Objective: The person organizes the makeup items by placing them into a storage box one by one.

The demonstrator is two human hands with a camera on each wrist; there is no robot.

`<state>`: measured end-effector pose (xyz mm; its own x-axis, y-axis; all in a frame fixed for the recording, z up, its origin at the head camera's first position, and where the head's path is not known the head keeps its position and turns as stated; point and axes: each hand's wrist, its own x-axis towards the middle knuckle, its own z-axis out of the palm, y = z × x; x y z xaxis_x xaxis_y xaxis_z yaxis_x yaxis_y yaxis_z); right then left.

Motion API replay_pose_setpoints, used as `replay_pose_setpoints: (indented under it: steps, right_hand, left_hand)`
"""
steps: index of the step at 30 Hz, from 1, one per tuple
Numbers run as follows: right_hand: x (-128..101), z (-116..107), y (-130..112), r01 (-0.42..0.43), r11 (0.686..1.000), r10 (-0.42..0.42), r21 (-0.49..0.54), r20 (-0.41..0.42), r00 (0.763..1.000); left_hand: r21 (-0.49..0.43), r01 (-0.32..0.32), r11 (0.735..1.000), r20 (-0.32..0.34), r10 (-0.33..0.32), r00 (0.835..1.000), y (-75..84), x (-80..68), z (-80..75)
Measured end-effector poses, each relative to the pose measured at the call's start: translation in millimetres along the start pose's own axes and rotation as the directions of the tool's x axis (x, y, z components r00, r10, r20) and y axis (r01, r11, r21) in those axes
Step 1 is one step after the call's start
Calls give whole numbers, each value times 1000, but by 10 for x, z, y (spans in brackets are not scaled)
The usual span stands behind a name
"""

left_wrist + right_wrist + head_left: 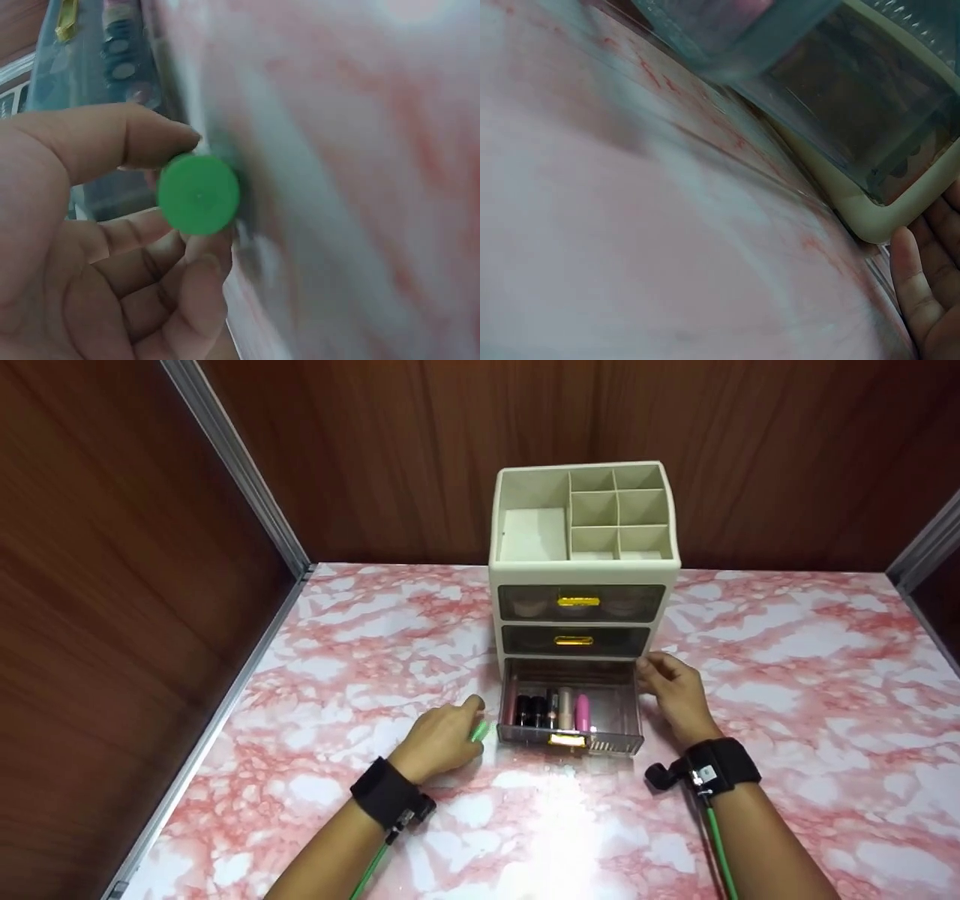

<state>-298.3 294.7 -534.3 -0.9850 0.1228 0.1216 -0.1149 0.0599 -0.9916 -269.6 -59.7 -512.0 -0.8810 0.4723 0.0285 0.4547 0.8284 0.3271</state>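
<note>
A cream makeup organizer (585, 574) stands on the table with its clear bottom drawer (619, 705) pulled out. In the drawer lie several cosmetic tubes, among them a pink tube (582, 712) and a beige tube (565, 707). Left of the drawer, my left hand (442, 739) pinches a small green cylinder (199, 195) between thumb and fingers. Its round flat end faces the left wrist camera; the fingers hide most of the rest. My right hand (679, 697) is at the organizer's lower right side, a fingertip (905, 247) right at the corner of the cream frame.
Two upper drawers with gold handles are closed, the top handle (578, 601) above the middle handle (574, 640). Open compartments (594, 508) fill the organizer's top. A brown wood-grain wall (375, 457) rises behind the red-and-white marbled table (360, 660).
</note>
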Motion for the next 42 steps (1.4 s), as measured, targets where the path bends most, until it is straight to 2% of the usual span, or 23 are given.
replay_pose_setpoints:
  steps: [5,10,14,18,21,24,28,33,38,42]
  right_hand:
    - [9,-14,3,0,1000,0,-8,13,1000]
    - [6,-34,14,-9,1000,10,-19,16,1000]
    - [0,-55,13,-6,1000,6,-10,11,1000]
    - [56,-88,134,-4,999,4,37,-6,1000]
    - [120,-98,258,4,999,-4,38,-5,1000]
    - [148,-81,297,22,1000,-22,22,4,1000]
    - [163,-69,299,39,999,-39,23,3,999]
    - [163,-65,308,47,999,-47,24,-4,999]
    - [162,-61,315,49,999,-49,19,16,999]
    - [147,-74,290,41,999,-42,28,23,999]
  left_hand:
    - [-24,-20,999,-54,19,998,93,19,-231]
    - [-123,-108,986,-132,92,987,292,50,-443]
    - [-169,-215,962,-195,181,964,489,123,-526]
    - [-132,-325,937,-225,290,930,693,256,-570]
    - [-91,-375,922,-221,349,911,816,360,-592]
    - [-68,-395,916,-217,373,902,921,466,-595]
    - [-108,-393,913,-188,369,910,1096,620,-550]
    - [-184,-364,913,-151,340,928,1300,805,-393]
    - [-167,-322,932,-138,301,944,1353,921,-186]
    - [-123,-312,942,-132,297,946,1356,972,-52]
